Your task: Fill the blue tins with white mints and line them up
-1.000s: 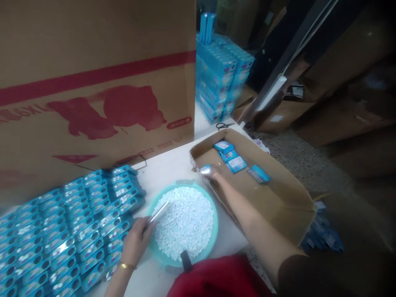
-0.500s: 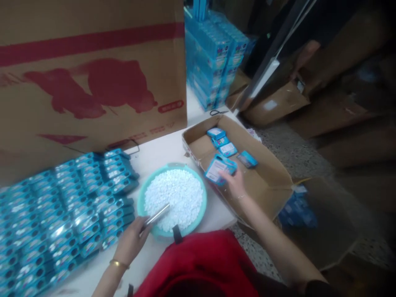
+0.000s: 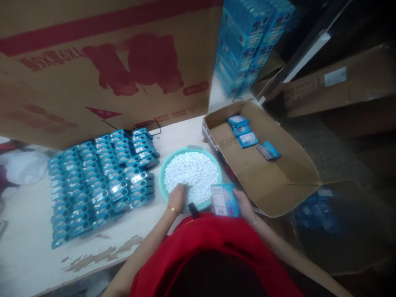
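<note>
My right hand point(image 3: 244, 205) is closed on a small blue packet point(image 3: 225, 199), held just right of the teal bowl point(image 3: 161, 174) of small white tablets point(image 3: 192, 171). My left hand point(image 3: 177, 197) rests at the near edge of the tablets, fingers curled. The metal tube it held earlier is hidden behind the hand. Left of the bowl lie several rows of open blue packets point(image 3: 102, 175) on the white table point(image 3: 27, 243).
An open shallow cardboard box point(image 3: 278, 181) at the right holds several blue packets point(image 3: 247, 139). A large cardboard box with red print point(image 3: 102, 66) stands behind. Stacked blue cartons point(image 3: 247, 37) sit at the back right. More brown boxes lie on the floor at the right.
My right hand has brought a blue packet from the cardboard box toward my body, beside the bowl. My left hand moved onto the tablets. The camera view shifted left and down.
</note>
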{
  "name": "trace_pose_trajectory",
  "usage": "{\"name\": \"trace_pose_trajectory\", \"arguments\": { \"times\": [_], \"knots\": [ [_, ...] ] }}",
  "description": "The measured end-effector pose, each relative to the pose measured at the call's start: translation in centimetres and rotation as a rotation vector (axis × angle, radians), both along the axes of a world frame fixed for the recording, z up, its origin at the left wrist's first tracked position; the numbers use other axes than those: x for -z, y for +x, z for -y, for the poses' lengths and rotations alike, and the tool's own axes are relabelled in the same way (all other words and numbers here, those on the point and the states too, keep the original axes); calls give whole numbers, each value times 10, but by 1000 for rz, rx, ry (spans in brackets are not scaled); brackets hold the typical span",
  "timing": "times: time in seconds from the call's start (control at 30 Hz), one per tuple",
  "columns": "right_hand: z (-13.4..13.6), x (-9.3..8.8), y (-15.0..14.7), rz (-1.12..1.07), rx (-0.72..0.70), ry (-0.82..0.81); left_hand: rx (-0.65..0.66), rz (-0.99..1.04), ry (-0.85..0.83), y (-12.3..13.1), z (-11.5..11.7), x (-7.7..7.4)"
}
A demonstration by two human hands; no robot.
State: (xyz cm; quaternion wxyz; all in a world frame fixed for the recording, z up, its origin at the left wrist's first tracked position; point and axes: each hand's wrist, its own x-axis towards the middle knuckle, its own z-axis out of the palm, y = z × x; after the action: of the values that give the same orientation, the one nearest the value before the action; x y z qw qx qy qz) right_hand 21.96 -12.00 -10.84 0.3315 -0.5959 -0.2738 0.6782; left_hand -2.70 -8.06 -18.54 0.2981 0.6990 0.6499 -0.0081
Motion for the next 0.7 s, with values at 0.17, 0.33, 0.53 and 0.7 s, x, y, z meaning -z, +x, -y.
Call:
{"name": "trace_pose_trajectory", "arguments": {
  "times": [0.17,0.33,0.53,0.7],
  "knots": [
    [7,11,-1,-168,-80,-11,-47,88,33,15,-18,20],
    [-10,11,-4,168,-106,315,-23,187,35,-16,-16,0],
    [-33,19,-16,661,-198,669,138,373,151,-52,-24,-69],
    [-48,35,-35,739,-287,847,273,313,147,-49,-38,-126]
  ]
}}
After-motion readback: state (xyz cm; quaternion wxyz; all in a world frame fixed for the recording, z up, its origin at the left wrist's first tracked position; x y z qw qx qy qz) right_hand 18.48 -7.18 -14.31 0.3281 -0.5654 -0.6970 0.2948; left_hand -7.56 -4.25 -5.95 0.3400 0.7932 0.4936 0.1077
